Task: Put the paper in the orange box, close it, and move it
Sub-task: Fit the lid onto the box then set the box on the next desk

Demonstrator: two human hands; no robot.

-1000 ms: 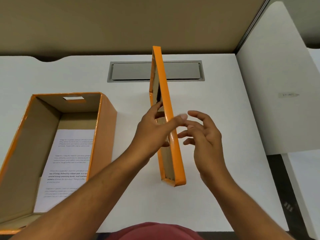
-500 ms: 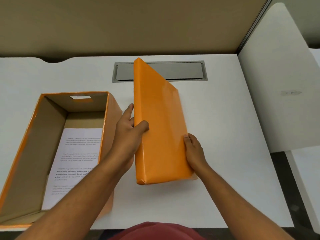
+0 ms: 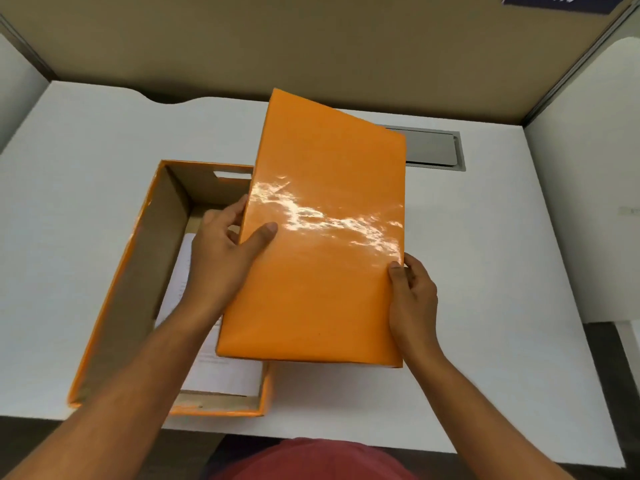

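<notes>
Orange lid [image 3: 322,237] gripped at its edges by left hand [image 3: 221,247] and right hand [image 3: 414,292], over open orange box [image 3: 114,289] with paper [image 3: 225,372].

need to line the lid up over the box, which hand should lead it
Left. The left hand grips the lid edge already over the open orange box; the right hand holds the far side, over bare table.
</notes>
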